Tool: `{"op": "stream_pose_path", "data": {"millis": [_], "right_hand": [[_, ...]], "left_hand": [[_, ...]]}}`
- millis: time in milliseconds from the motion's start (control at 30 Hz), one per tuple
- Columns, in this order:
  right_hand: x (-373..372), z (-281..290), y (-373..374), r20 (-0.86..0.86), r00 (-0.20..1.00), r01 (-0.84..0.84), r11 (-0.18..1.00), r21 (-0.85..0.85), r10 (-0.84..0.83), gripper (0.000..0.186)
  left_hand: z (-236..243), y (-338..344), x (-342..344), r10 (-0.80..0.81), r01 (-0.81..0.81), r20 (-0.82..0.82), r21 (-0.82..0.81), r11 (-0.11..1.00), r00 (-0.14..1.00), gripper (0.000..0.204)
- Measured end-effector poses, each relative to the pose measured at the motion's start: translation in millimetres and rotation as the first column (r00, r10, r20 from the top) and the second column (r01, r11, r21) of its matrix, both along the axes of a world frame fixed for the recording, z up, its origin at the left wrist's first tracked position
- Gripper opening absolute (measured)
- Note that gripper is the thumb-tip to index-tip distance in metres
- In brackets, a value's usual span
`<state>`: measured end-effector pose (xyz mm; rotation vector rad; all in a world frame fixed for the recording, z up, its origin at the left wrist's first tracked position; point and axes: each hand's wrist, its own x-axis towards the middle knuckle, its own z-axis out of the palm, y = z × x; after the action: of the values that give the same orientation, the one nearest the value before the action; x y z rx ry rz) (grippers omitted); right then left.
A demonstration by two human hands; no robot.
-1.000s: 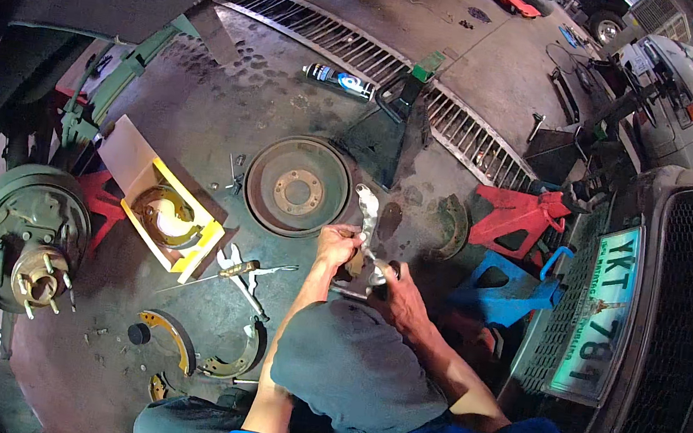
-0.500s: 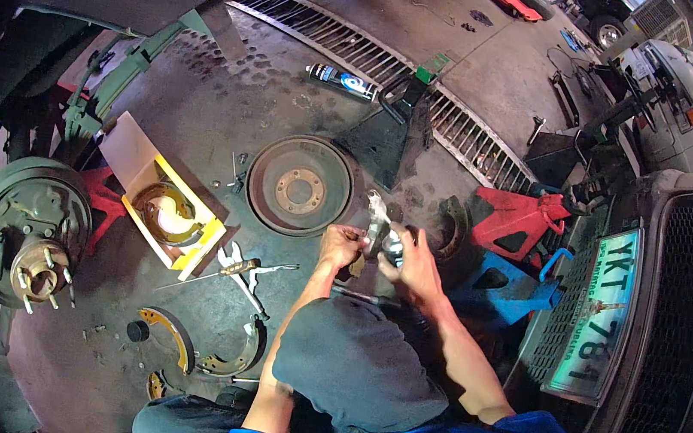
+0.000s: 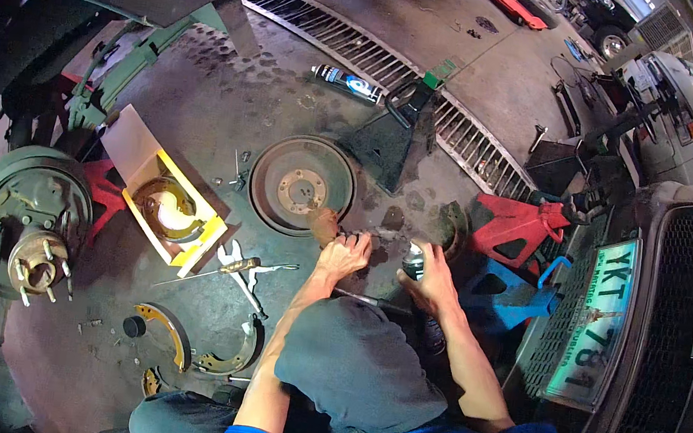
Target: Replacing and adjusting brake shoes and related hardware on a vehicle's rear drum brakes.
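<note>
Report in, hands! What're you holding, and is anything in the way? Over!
Left hand: gripping brownish part, kind unclear. Right hand: holding dark can. Round drum close beyond left hand. Over.

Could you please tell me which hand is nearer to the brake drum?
Left: the left hand is beside the brake drum, at its lower right; the right hand is farther right.
</note>
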<state>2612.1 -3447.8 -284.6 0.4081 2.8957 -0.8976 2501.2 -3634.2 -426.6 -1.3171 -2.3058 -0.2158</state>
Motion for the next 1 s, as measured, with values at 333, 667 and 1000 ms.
{"op": "stream_pose_path", "data": {"millis": [333, 667, 1000], "right_hand": [[4.2, -10.2, -3.5, -0.070, 0.997, -0.008, 0.999, -0.037, 0.005, 0.066], [-14.6, 5.9, -22.9, -0.079, 0.987, -0.151, 0.983, -0.101, 0.143, 0.068], [-23.8, 22.1, -33.1, -0.026, 0.967, -0.256, 0.961, -0.101, 0.255, 0.068]], "left_hand": [[-17.7, 14.0, 5.2, -0.017, 0.016, 0.006, 0.097, 0.995, 1.000, 0.022], [-24.7, 9.3, 4.8, -0.235, 0.236, 0.029, -0.010, 0.972, 0.972, 0.024], [-15.2, 8.3, 15.0, -0.326, 0.321, -0.014, -0.145, 0.936, 0.945, 0.024]]}}
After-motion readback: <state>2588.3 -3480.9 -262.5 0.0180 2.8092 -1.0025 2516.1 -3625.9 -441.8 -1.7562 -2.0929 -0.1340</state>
